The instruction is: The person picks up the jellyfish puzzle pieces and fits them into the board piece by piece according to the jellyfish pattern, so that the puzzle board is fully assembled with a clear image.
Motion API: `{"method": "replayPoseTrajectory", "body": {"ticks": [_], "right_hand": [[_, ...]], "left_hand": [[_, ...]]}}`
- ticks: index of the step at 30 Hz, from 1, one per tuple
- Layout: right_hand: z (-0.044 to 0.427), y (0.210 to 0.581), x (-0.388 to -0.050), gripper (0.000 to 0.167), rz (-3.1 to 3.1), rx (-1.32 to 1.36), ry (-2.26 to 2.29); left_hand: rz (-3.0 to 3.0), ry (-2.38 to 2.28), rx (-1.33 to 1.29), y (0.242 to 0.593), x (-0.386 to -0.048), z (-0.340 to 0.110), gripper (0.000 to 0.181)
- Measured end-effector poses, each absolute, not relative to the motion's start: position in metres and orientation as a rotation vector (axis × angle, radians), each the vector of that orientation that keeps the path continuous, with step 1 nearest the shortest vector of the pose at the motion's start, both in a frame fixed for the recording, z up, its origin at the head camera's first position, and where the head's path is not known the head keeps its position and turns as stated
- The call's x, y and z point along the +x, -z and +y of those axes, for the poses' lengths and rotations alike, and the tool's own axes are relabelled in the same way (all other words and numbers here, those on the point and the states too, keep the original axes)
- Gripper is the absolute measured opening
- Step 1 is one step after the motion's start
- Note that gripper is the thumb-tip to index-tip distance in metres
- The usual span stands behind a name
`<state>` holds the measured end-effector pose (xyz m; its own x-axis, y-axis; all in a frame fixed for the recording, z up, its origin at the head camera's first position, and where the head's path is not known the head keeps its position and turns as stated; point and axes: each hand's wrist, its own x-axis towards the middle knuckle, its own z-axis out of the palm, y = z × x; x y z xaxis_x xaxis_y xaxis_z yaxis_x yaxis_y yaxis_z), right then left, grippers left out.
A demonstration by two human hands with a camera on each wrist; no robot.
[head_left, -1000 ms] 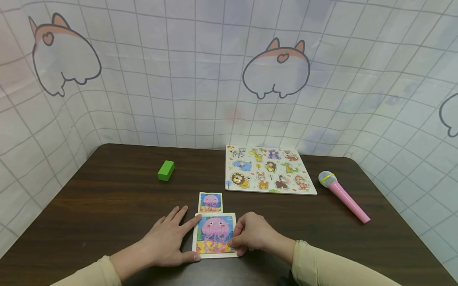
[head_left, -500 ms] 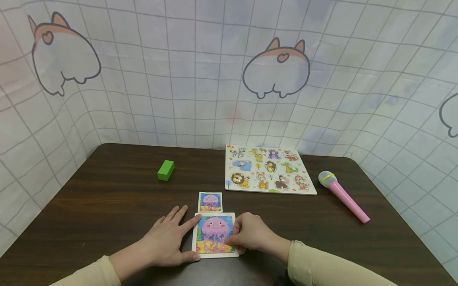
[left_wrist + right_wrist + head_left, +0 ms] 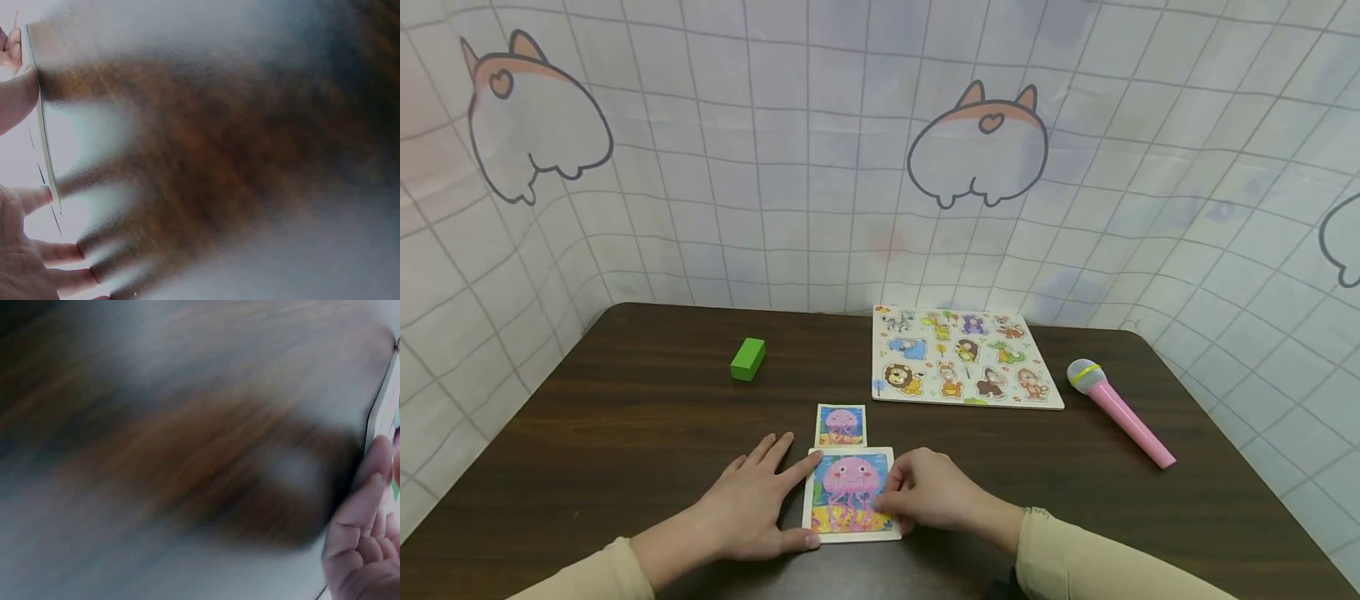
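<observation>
A square jellyfish jigsaw puzzle (image 3: 850,487) in a white frame lies flat on the dark wooden table in the head view. Touching its top edge is a smaller card (image 3: 841,425) with the same jellyfish picture. My left hand (image 3: 748,504) lies spread on the table, its index fingertip and thumb on the puzzle's left rim; the left wrist view shows these fingers straight. At the puzzle's right side, my right hand (image 3: 936,492) has curled fingers, with thumb and index finger pinching at the edge. Part of that edge is hidden behind them.
A green block (image 3: 748,359) lies at the back left. Further right are a white animal puzzle board (image 3: 962,357) and a pink toy microphone (image 3: 1123,412). A grid-patterned cloth (image 3: 820,167) hangs behind the table (image 3: 587,433).
My right thumb and fingers have shifted slightly at the puzzle's right edge. The left hand, the puzzle and the card stay in place.
</observation>
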<state>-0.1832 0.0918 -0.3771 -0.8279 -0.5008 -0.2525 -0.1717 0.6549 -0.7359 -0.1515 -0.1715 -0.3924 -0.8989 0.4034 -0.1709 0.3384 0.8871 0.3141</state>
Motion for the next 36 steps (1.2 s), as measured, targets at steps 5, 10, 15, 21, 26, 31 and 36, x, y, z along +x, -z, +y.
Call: {"method": "replayPoseTrajectory", "body": {"ticks": [5,10,15,21,26,31,36], "right_hand": [[0.105,0.375,-0.184,0.02,2.533,-0.941,0.785],[0.108,0.375,-0.179,0.052,2.562,-1.303,0.34],[0.102,0.377,-0.173,0.069,2.447,-1.414,0.144],[0.097,0.38,-0.171,0.069,2.465,-1.511,-0.015],[0.094,0.378,-0.17,0.07,2.51,-1.603,-0.201],[0.091,0.376,-0.17,0.07,2.528,-1.66,-0.298],[0.09,0.378,-0.171,0.07,2.521,-1.685,-0.211]], "left_hand": [[2.82,-0.399,0.549,0.395,-0.153,-0.171,0.096],[2.822,-0.394,0.55,0.395,-0.153,-0.171,0.097],[2.824,-0.395,0.552,0.395,-0.153,-0.171,0.098],[2.835,-0.39,0.558,0.395,-0.152,-0.171,0.098],[2.841,-0.387,0.566,0.394,-0.152,-0.171,0.098],[2.837,-0.407,0.557,0.394,-0.152,-0.171,0.097],[2.831,-0.432,0.551,0.393,-0.151,-0.172,0.097]]}}
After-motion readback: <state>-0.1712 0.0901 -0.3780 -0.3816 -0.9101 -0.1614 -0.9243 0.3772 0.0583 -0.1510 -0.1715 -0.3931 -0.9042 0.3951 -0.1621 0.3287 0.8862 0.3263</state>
